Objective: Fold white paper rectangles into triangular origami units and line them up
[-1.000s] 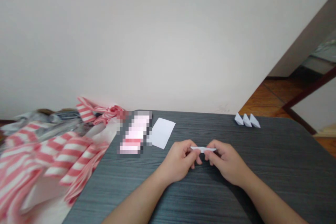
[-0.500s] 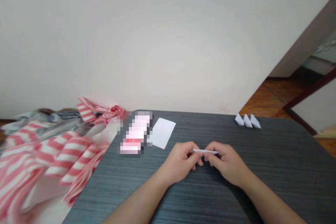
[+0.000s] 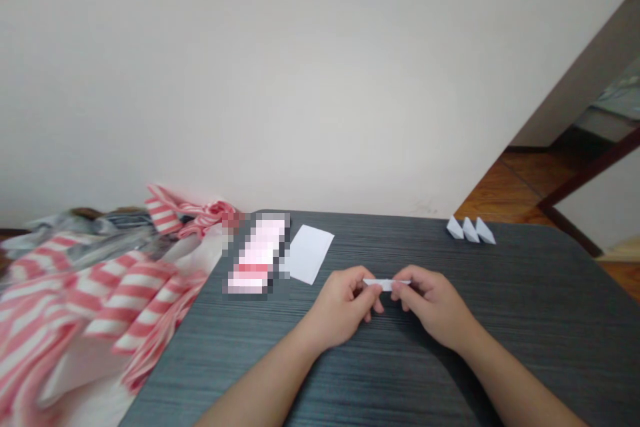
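Note:
A small piece of folded white paper (image 3: 387, 285) is pinched between my two hands, just above the dark table. My left hand (image 3: 346, 305) grips its left end between thumb and fingers. On its right end, my right hand (image 3: 431, 305) has the same kind of pinch. The paper looks narrow and pointed at its ends, with its middle showing between the thumbs. Part of it is hidden behind my fingers. To the left of my hands lies a small stack of white paper sheets (image 3: 311, 253).
Three folded white paper shapes (image 3: 470, 230) stand in a row near the back right of the dark table (image 3: 530, 320). A blurred-out pinkish rectangular item (image 3: 261, 247) lies at the back left. Red-and-white striped cloth (image 3: 115, 300) is heaped beside the table, and a wall rises behind.
The thumbs have moved slightly apart, and more of the folded paper's front face shows between them. Both hands still hold it in nearly the same place.

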A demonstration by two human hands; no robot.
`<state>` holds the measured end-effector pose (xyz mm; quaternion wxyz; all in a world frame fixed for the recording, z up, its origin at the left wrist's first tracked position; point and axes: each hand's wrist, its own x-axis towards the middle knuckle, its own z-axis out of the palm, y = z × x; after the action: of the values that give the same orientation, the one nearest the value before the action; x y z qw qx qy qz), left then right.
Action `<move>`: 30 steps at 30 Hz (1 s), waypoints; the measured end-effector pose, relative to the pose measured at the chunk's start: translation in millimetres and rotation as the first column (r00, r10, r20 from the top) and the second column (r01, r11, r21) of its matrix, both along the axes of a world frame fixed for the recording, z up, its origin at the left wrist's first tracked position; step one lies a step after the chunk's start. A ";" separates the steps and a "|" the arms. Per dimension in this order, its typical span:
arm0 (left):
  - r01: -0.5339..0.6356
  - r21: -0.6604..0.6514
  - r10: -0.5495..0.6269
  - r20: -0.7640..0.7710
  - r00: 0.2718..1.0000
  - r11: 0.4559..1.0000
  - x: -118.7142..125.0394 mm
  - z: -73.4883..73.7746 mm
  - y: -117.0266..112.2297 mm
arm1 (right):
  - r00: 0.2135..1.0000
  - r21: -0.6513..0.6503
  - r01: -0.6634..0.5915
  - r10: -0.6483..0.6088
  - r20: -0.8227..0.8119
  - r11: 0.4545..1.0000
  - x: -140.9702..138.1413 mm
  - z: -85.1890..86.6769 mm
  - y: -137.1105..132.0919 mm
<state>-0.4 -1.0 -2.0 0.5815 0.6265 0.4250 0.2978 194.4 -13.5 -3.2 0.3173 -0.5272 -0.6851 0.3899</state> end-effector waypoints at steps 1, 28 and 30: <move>0.001 -0.003 -0.001 0.003 1.000 1.000 -0.1 -0.8 0.0 | 1.000 0.004 -0.002 0.002 0.004 1.000 1.0 0.4 0.0; -0.037 0.006 0.037 0.022 0.999 0.999 0.0 -3.8 2.1 | 1.000 0.013 0.029 -0.029 -0.012 0.999 5.9 -3.5 -0.2; -0.045 -0.025 0.046 0.059 0.997 0.999 -0.1 -5.9 3.3 | 0.998 0.017 0.068 -0.067 -0.013 0.998 7.5 -4.5 0.0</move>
<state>-0.6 2.3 -8.0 0.5945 0.6004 0.4251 0.3246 201.9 -13.5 -7.7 0.3392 -0.5448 -0.6681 0.3764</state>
